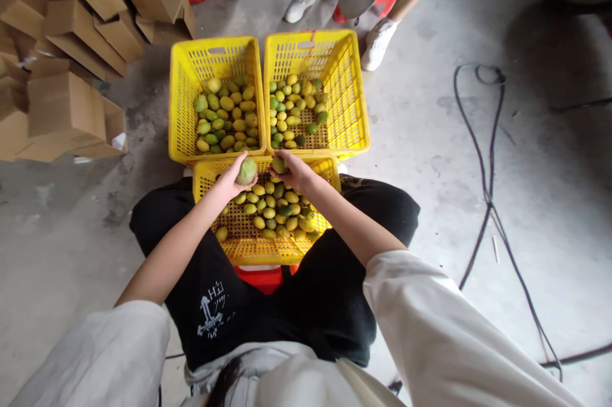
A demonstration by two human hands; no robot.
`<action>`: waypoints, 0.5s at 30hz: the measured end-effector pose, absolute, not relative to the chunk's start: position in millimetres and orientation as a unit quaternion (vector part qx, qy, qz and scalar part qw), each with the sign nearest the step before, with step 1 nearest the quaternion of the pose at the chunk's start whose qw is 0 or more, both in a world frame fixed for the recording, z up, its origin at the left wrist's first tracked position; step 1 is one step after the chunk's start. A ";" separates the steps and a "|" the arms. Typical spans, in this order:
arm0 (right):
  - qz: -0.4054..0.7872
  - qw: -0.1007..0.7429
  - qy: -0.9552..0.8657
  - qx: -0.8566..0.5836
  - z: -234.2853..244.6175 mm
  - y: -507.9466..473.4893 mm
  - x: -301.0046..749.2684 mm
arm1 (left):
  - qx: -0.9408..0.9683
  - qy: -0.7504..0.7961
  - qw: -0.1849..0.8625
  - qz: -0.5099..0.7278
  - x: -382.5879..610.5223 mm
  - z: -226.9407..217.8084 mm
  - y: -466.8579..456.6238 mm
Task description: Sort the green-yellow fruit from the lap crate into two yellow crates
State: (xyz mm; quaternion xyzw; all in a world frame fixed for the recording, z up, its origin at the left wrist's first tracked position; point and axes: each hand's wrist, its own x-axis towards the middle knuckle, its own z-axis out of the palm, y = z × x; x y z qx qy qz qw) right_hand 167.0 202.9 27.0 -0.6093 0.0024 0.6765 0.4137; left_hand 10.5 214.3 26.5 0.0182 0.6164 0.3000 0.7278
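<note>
My left hand (233, 178) is closed around a large pale green fruit (247, 171), held above the far rim of the near yellow crate (329, 171) between my knees. My right hand (291, 171) grips a smaller green fruit (280, 164) beside it. The near crate holds several yellow-green fruits (272, 209). Beyond it stand two more yellow crates side by side: the left crate (184, 94) has larger fruits, the right crate (351, 94) has smaller ones.
Stacked cardboard boxes (67, 101) fill the left side. Another person's legs and white shoes (377, 43) stand just behind the far crates. A black cable (490, 190) snakes across the concrete floor at right. A red stool (261, 276) shows under the near crate.
</note>
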 end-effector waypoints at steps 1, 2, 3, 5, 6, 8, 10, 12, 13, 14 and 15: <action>0.675 0.406 0.011 -0.616 26.9 203.9 167.3 | 0.030 0.620 0.724 0.301 10.9 27.3 214.1; 0.674 0.400 0.013 -0.621 26.4 204.8 167.7 | 0.041 0.623 0.720 0.302 11.2 28.4 213.7; 0.672 0.396 0.009 -0.625 25.7 205.5 168.1 | 0.048 0.625 0.718 0.303 11.4 29.5 213.4; 0.665 0.401 -0.003 -0.630 23.6 206.6 168.7 | 0.053 0.625 0.719 0.301 11.4 31.5 212.8; 0.663 0.405 -0.005 -0.629 22.5 206.9 169.0 | 0.050 0.625 0.719 0.300 11.3 32.1 212.7; 0.667 0.408 0.005 -0.623 21.0 207.2 169.4 | 0.038 0.626 0.718 0.301 10.7 32.6 212.9; 0.678 0.403 0.016 -0.615 21.0 207.0 169.6 | 0.021 0.628 0.714 0.308 10.2 32.4 213.4; 0.685 0.402 0.016 -0.608 22.4 206.6 169.5 | 0.004 0.627 0.712 0.317 10.1 32.5 213.9; 0.686 0.406 0.012 -0.604 23.4 206.2 169.4 | -0.003 0.627 0.711 0.319 10.3 32.7 214.0; 0.686 0.409 0.006 -0.602 24.3 205.8 169.2 | -0.007 0.626 0.711 0.321 10.6 33.1 213.9; 0.687 0.411 0.000 -0.599 25.1 205.4 169.1 | -0.009 0.624 0.712 0.322 10.9 33.5 213.8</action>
